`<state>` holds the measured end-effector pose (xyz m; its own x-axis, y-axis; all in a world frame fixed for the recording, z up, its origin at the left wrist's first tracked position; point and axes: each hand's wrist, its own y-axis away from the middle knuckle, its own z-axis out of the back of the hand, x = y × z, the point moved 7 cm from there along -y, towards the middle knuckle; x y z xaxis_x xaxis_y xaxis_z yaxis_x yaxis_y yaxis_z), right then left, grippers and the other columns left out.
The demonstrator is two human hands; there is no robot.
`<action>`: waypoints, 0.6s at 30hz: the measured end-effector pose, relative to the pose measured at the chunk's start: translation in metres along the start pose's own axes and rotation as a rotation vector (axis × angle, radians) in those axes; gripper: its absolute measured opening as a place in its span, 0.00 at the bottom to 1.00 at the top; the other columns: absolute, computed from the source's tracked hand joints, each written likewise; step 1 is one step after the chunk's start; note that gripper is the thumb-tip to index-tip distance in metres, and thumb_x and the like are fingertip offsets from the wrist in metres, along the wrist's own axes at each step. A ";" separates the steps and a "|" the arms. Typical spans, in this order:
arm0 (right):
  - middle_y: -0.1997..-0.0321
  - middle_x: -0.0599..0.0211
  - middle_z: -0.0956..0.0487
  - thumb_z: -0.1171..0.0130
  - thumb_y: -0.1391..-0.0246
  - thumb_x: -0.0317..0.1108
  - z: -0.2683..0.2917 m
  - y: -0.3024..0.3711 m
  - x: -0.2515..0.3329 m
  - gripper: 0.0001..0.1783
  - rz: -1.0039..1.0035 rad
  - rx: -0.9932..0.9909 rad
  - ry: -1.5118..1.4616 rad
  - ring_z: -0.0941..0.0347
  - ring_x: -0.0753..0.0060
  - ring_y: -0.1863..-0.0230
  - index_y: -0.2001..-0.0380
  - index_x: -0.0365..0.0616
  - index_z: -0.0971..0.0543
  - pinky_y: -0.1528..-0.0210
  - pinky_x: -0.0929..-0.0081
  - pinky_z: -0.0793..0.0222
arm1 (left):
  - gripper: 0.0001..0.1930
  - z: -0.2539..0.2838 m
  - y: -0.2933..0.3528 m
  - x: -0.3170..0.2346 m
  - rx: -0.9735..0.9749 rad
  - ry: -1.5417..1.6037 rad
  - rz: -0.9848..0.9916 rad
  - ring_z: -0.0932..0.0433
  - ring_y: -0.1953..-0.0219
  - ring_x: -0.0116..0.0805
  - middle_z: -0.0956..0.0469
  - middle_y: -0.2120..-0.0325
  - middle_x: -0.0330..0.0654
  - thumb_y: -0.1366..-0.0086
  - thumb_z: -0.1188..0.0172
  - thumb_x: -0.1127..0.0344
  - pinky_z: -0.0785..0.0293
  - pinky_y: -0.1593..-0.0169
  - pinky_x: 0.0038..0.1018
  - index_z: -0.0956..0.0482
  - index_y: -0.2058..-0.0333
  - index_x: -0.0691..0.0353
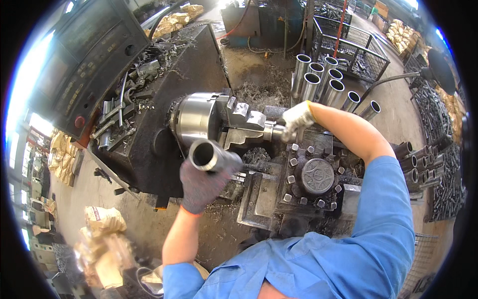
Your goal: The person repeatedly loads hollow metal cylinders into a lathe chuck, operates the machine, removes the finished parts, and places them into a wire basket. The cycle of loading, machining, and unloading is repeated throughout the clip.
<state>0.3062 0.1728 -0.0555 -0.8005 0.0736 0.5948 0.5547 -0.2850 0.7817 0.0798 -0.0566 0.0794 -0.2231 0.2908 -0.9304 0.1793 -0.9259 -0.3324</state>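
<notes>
My left hand [201, 187], in a dark grey glove with an orange cuff, is closed around a metal tube [219, 158]. The tube's open end faces up, in front of the lathe chuck [196, 117]. My right hand [298, 119], in a whitish glove with a yellow cuff, curls over the outer end of a shiny metal cylinder [272, 130]. That cylinder sticks out to the right from the stepped chuck jaws [241, 113]; its far end is hidden by the glove. Just below the right hand is the square tool post [317, 177] with bolts around its round cap.
Several upright metal tubes [311, 85] stand behind the tool post. More tubes [420, 164] lie at the right. A wire cage [368, 52] is at the back. Loose tools and metal chips [122, 107] cover the headstock top beside the control panel [94, 65]. Sacks [104, 244] lie lower left.
</notes>
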 end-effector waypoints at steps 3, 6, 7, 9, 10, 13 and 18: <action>0.48 0.63 0.11 0.25 0.44 0.43 -0.006 -0.017 0.034 0.24 0.253 0.082 0.221 0.17 0.65 0.45 0.44 0.49 0.12 0.44 0.67 0.19 | 0.16 -0.036 0.038 0.021 0.106 -0.179 0.000 0.13 0.63 0.29 0.12 0.66 0.39 0.43 0.21 0.68 0.15 0.54 0.30 0.16 0.58 0.58; 0.53 0.66 0.11 0.26 0.45 0.53 -0.009 -0.018 0.033 0.28 0.301 -0.066 0.394 0.18 0.71 0.54 0.49 0.44 0.11 0.48 0.68 0.24 | 0.24 -0.072 0.063 0.051 0.246 -0.398 0.051 0.11 0.60 0.40 0.12 0.62 0.42 0.46 0.18 0.57 0.15 0.53 0.33 0.16 0.53 0.55; 0.57 0.66 0.11 0.27 0.45 0.54 -0.004 -0.011 0.022 0.29 0.230 -0.133 0.404 0.18 0.73 0.57 0.51 0.41 0.11 0.52 0.67 0.22 | 0.27 -0.083 0.070 0.065 0.357 -0.404 0.125 0.11 0.58 0.44 0.12 0.59 0.43 0.45 0.19 0.54 0.15 0.52 0.36 0.17 0.49 0.54; 0.59 0.58 0.11 0.26 0.48 0.54 0.001 0.009 -0.004 0.27 0.139 -0.215 0.349 0.18 0.67 0.64 0.55 0.42 0.09 0.61 0.65 0.21 | 0.29 -0.088 0.083 0.076 0.342 -0.526 0.124 0.12 0.56 0.48 0.13 0.55 0.45 0.45 0.19 0.53 0.14 0.53 0.40 0.18 0.47 0.53; 0.59 0.56 0.12 0.25 0.50 0.54 0.000 0.026 -0.012 0.29 0.225 -0.173 0.290 0.19 0.64 0.66 0.54 0.41 0.09 0.63 0.64 0.21 | 0.30 -0.088 0.088 0.077 0.312 -0.529 0.085 0.12 0.55 0.49 0.14 0.54 0.46 0.45 0.19 0.52 0.14 0.53 0.41 0.19 0.46 0.53; 0.55 0.48 0.11 0.26 0.54 0.61 0.019 0.068 -0.039 0.36 0.022 -0.362 0.580 0.14 0.57 0.56 0.54 0.38 0.11 0.49 0.57 0.22 | 0.33 -0.095 0.102 0.086 0.342 -0.528 0.077 0.13 0.53 0.51 0.14 0.52 0.47 0.45 0.19 0.52 0.15 0.52 0.43 0.22 0.42 0.52; 0.53 0.39 0.14 0.24 0.62 0.58 0.013 0.168 -0.005 0.45 0.155 -1.017 0.538 0.15 0.43 0.51 0.47 0.34 0.18 0.46 0.53 0.22 | 0.39 -0.087 0.103 0.080 0.412 -0.513 0.130 0.15 0.47 0.51 0.18 0.45 0.48 0.45 0.20 0.52 0.16 0.48 0.41 0.26 0.36 0.53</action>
<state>0.4065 0.1368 0.0747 -0.8686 -0.3755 0.3234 0.4121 -0.9097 0.0505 0.1638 -0.1072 -0.0426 -0.6698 0.1137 -0.7338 -0.1226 -0.9916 -0.0418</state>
